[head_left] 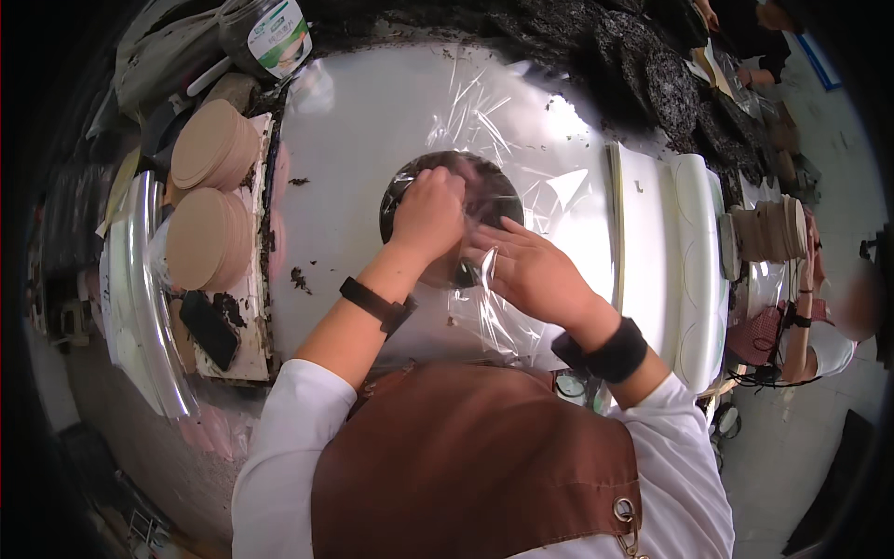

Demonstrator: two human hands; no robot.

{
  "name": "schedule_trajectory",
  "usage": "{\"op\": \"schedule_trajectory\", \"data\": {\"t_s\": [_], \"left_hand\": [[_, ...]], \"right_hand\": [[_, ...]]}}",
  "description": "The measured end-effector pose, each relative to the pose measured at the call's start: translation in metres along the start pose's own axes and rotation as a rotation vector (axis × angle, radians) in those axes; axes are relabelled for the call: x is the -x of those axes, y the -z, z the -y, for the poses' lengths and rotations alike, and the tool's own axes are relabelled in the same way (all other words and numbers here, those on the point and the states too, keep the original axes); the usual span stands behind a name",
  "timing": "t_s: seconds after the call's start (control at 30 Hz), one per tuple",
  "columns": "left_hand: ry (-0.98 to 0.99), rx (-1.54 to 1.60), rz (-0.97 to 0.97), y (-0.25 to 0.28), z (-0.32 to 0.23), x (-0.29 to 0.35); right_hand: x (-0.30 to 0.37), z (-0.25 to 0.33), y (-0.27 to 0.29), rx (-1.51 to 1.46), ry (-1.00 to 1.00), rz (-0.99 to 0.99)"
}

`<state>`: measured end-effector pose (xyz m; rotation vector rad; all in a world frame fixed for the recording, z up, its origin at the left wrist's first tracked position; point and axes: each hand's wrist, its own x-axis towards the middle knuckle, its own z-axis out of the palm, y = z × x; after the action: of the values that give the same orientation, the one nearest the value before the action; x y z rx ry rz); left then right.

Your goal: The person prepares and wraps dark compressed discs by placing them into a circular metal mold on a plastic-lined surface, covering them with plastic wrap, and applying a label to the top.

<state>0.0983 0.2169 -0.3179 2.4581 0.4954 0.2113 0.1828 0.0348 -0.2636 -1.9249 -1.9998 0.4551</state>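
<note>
Clear film [477,130] lies on and around one dark disc [498,191], which sits directly beneath the left hand [428,212] and reaches the right hand's [535,270] fingertips. The left hand's fingers are curled together; whether they pinch film I cannot tell. The right hand's fingers are extended, slightly apart. Left of the left hand are two stacks of tan rounds [207,238] and one phone [209,328]; ahead and left, one jar [270,39].
</note>
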Motion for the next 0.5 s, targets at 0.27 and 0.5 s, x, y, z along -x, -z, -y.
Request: {"op": "schedule_trajectory", "data": {"t_s": [0.27,0.5], "left_hand": [[-0.211,-0.420,-0.021,-0.013,-0.022,0.008],[-0.169,-0.655,0.076,-0.013,-0.025,0.004]], "right_hand": [[0.125,-0.029,-0.045,0.146,-0.308,-0.243],[0.240,-0.058,-0.044,-0.131,-1.177,-0.722]]}}
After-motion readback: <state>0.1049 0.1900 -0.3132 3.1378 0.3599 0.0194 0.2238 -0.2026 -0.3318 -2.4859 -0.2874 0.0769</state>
